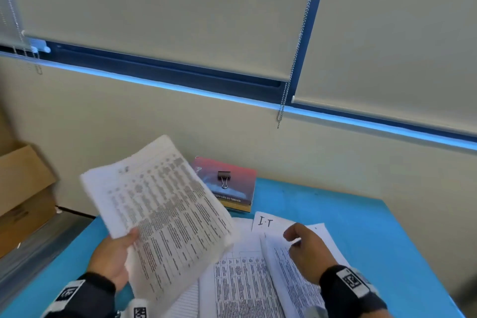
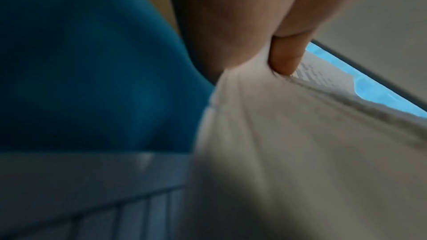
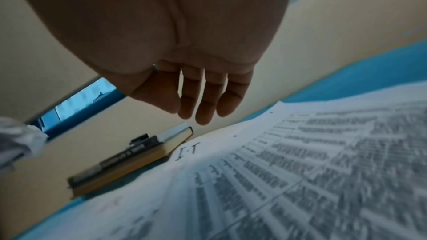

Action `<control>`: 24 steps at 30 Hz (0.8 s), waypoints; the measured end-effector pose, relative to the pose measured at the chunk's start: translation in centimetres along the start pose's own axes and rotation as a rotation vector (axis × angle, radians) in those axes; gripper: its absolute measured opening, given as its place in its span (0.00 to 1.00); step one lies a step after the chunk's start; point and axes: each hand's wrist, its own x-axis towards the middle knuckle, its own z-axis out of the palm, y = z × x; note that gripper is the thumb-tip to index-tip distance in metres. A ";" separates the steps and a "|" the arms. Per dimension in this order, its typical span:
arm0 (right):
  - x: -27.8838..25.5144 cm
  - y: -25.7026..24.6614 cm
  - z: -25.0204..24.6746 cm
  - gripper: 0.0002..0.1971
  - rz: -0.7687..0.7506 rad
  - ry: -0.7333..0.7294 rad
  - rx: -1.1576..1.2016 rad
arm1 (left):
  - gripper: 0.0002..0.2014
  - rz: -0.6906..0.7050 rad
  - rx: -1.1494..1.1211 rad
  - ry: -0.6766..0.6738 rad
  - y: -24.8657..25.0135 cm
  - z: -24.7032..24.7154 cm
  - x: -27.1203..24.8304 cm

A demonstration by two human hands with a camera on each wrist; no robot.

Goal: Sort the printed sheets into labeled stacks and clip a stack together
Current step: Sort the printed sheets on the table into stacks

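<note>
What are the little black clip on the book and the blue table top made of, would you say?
The binder clip looks like metal: a black painted body with shiny bare wire handles. The table top is a flat, even, matt blue; it could be laminate or a painted board, and the pictures do not settle which. The book under the clip has a glossy printed cover, probably coated card.

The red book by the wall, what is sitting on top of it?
A black binder clip rests on the red book. The held bundle of printed sheets hides the book's left corner.

printed sheets [image 1: 165,214] text blurred, book [image 1: 227,183] spine lettering unreadable
</note>
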 end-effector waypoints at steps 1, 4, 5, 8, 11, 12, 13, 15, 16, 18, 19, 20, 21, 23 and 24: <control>0.5 0.1 -0.3 0.17 0.015 -0.028 -0.084 | 0.15 -0.024 -0.038 0.003 -0.3 -0.4 0.2; 2.1 -0.2 -0.6 0.22 0.020 -0.082 -0.284 | 0.14 -0.094 -0.114 0.002 -1.2 -1.3 0.4; 2.7 -0.3 -0.6 0.25 0.020 -0.110 -0.336 | 0.15 -0.110 -0.138 -0.008 -1.4 -1.5 0.4; 4.5 -0.4 -0.1 0.34 0.024 -0.189 -0.522 | 0.18 -0.134 -0.200 -0.016 -1.6 -2.2 0.5; 5.9 0.1 0.3 0.37 0.023 -0.276 -0.791 | 0.16 -0.159 -0.235 -0.055 -1.6 -2.4 0.7; 6.2 0.1 0.2 0.36 0.030 -0.293 -0.850 | 0.16 -0.164 -0.249 -0.064 -1.6 -2.5 0.8; 6.5 0.1 0.1 0.36 0.037 -0.296 -0.887 | 0.15 -0.168 -0.264 -0.074 -1.6 -2.6 0.9; 7.1 0.3 0.0 0.35 0.053 -0.279 -0.915 | 0.15 -0.174 -0.295 -0.085 -1.7 -2.9 0.9; 7.3 0.2 -0.1 0.33 0.056 -0.274 -0.930 | 0.15 -0.175 -0.316 -0.104 -1.7 -3.0 0.8; 7.5 0.1 -0.3 0.24 0.049 -0.260 -0.950 | 0.15 -0.175 -0.353 -0.157 -1.6 -3.0 0.5; 7.4 0.0 -0.5 0.17 0.038 -0.245 -0.954 | 0.15 -0.175 -0.367 -0.180 -1.5 -2.9 0.3; 7.3 -0.1 -0.8 0.09 0.026 -0.224 -0.957 | 0.15 -0.173 -0.376 -0.196 -1.4 -2.7 0.0; 7.1 -0.2 -1.1 0.06 0.027 -0.213 -0.941 | 0.14 -0.169 -0.379 -0.207 -1.3 -2.7 -0.1; 6.7 -0.4 -1.7 0.09 0.018 -0.218 -0.872 | 0.14 -0.160 -0.378 -0.213 -1.3 -2.8 -0.2; 6.3 -0.5 -1.8 0.09 0.009 -0.218 -0.817 | 0.14 -0.160 -0.382 -0.212 -1.3 -2.8 -0.3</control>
